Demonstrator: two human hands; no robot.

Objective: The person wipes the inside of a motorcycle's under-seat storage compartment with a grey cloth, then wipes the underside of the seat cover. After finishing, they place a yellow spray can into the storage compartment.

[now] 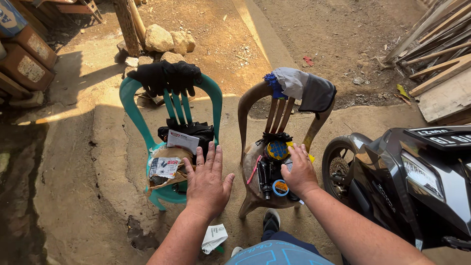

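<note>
Hands hover over two plastic chairs — we see the left hand [207, 182] spread flat, fingers apart, above the front edge of the green chair [131, 105] beside its paper packets [165, 167]. The right hand [300, 173] curls down among small tools and round tins [277, 150] on the brown chair [246, 105]; whether it grips anything, we cannot tell. A black motorbike [417, 186] stands just beside.

green chair [132, 105]: black gloves, bag, packets | brown chair [245, 105]: cloth, round tins, tools | floor: crumpled paper [214, 237]
</note>
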